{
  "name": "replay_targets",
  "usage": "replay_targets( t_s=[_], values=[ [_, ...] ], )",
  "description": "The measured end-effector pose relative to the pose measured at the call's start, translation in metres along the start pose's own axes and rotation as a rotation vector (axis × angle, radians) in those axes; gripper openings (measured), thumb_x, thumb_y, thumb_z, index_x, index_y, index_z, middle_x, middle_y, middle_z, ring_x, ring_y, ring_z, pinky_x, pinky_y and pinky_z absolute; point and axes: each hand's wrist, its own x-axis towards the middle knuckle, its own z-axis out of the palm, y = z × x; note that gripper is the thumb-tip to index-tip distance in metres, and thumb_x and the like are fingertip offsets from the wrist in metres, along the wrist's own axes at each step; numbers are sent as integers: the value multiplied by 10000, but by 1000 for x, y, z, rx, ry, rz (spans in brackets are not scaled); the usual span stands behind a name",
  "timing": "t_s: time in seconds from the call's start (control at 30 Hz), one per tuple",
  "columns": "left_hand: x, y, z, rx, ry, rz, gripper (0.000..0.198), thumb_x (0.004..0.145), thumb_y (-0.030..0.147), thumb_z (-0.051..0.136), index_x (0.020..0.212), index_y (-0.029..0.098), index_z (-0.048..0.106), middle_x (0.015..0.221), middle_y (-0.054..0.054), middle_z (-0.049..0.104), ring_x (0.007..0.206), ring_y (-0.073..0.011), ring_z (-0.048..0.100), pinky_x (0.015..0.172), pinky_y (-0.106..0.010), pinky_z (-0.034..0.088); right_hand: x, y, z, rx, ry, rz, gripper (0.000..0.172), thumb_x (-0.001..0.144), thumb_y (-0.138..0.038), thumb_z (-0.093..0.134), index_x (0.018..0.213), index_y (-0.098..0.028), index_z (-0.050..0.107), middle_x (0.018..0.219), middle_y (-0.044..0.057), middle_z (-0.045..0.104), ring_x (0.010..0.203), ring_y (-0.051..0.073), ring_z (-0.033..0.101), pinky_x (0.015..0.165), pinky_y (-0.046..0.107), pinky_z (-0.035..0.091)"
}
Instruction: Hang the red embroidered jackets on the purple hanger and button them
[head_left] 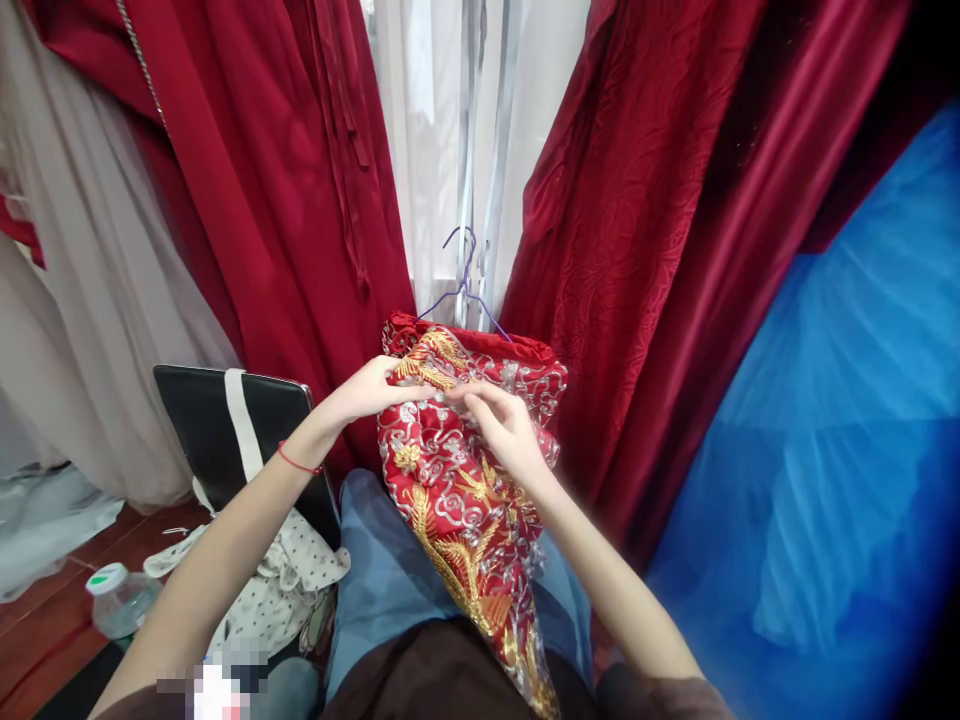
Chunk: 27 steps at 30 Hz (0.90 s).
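Observation:
A red garment (pixel 450 470) with gold and silver embroidery lies across the lap, its lower end running down towards the waist. A thin purple wire hanger (pixel 465 290) sticks out of its red top edge. My left hand (pixel 375 388) grips the embroidered cloth near the top, thumb in front and the other fingers partly hidden by fabric. Close by on the same cloth, my right hand (pixel 510 430) is closed, thumb and fingertips pinched together at the gold embroidery. Whatever sits between those fingertips is too small to make out.
Dark red gowns (pixel 300 200) hang at both sides, with white cloth (pixel 420 130) between. A blue tulle dress (pixel 825 420) hangs at right. On the left are a black flat case (pixel 199 420) with a white strap, dotted white cloth (pixel 259 590) and a clear bottle (pixel 124 605).

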Motion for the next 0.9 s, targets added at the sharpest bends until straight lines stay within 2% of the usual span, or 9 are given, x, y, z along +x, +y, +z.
replay_targets(
  t_s=[0.07, 0.13, 0.2, 0.27, 0.4, 0.5, 0.63, 0.73, 0.9],
  values=[
    [3, 0, -9, -29, 58, -39, 407, 680, 454, 826, 960, 164, 768, 975, -77, 776, 895, -274, 723, 800, -385, 593, -9, 19, -10, -228, 149, -1, 369, 899, -522, 549, 1072, -213, 651, 1101, 107, 684, 1026, 254, 641, 949, 417, 499],
    [5, 2, -20, -51, 101, -37, 414, 656, 454, 844, 936, 158, 768, 953, -86, 776, 865, -274, 728, 776, -390, 601, -15, 39, -18, -499, 204, 42, 607, 781, -596, 673, 1208, -173, 594, 1220, 174, 634, 1135, 326, 592, 1005, 489, 453],
    [7, 6, -31, -47, 118, 4, 409, 641, 439, 854, 924, 157, 766, 929, -83, 774, 854, -267, 728, 782, -389, 601, -16, 56, -24, -694, 171, 153, 842, 650, -653, 757, 1274, -124, 557, 1280, 234, 597, 1191, 403, 550, 1006, 558, 423],
    [8, 9, -39, -20, 86, 30, 405, 636, 426, 852, 929, 160, 763, 893, -73, 769, 855, -262, 725, 794, -387, 597, -15, 68, -25, -729, 63, 283, 795, 633, -667, 755, 1188, -115, 616, 1180, 220, 660, 1106, 409, 602, 938, 536, 457],
    [12, 4, -57, 86, -44, -1, 371, 663, 429, 800, 928, 173, 756, 852, -64, 758, 841, -254, 717, 778, -381, 591, -8, 75, -24, -462, -108, 397, 438, 742, -579, 681, 817, -148, 706, 828, 94, 739, 862, 302, 687, 784, 371, 499],
    [19, -14, -73, 193, -128, -56, 274, 671, 391, 736, 853, 188, 748, 814, -50, 751, 782, -230, 700, 720, -339, 574, -1, 72, -21, -142, -34, 410, 387, 718, -474, 714, 910, -139, 722, 944, 86, 765, 912, 272, 697, 835, 357, 511],
    [30, -49, -86, 472, -191, -276, 69, 586, 261, 686, 572, 197, 664, 568, 1, 661, 541, -179, 595, 539, -265, 470, 10, 61, -12, 186, 18, 377, 490, 641, -360, 775, 1075, -154, 679, 1152, 101, 738, 1068, 250, 682, 992, 388, 492],
    [38, -69, -84, 510, -22, -255, 60, 589, 249, 674, 571, 198, 646, 557, 9, 647, 524, -155, 552, 521, -245, 409, 15, 41, -9, 228, 12, 314, 548, 637, -347, 810, 1129, -164, 650, 1216, 103, 714, 1130, 246, 662, 1057, 400, 461],
    [54, -68, -81, 175, 626, 17, 262, 788, 419, 589, 676, 183, 570, 595, -2, 587, 558, -131, 502, 523, -226, 364, 22, 14, -23, 182, -127, 327, 494, 797, -549, 689, 1173, -229, 667, 1195, 48, 716, 1113, 241, 651, 1024, 429, 482]
  ],
)
